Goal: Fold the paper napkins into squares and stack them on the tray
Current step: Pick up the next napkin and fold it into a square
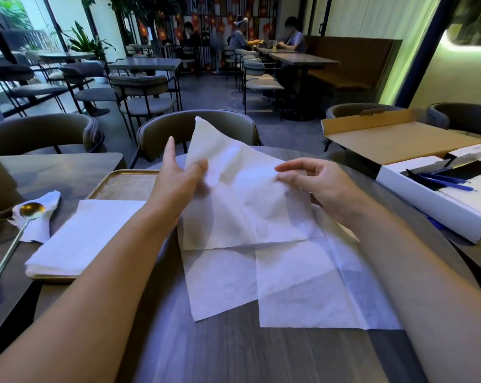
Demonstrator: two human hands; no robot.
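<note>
**Both grips on the lifted napkin, fold in progress**

Your left hand [178,175] pinches the far left part of the open napkin [245,205] between thumb and fingers, index finger standing straight up behind the sheet. Your right hand [311,183] pinches the right edge of the same sheet, fingers curled lightly round it. Neither grip is released; both are grasping paper.

Position: the far half of the napkin is lifted off the counter [234,352] and one corner points up toward the chair opposite. The near half lies flat in front of you, creases showing. A second sheet [316,294] appears to lie under or beside it, edges offset; I cannot tell whether it is separate or part of the same napkin.

Tray [117,183] sits to your left, touching nothing you hold. A stack of folded napkins [79,239] rests on its near end. A spoon [15,239] lies on a crumpled napkin [40,219] left of the tray. An open white box [433,200] stands to the right.

Step in hand, as I judge it: bringing the far half over onto the near half.

- Level your two grips first; the left side rides higher.
- Match far corners to near corners before pressing.
- Lay it down along the existing crease.
- Thin paper: pull gently, or it tears at the pinch.
</note>
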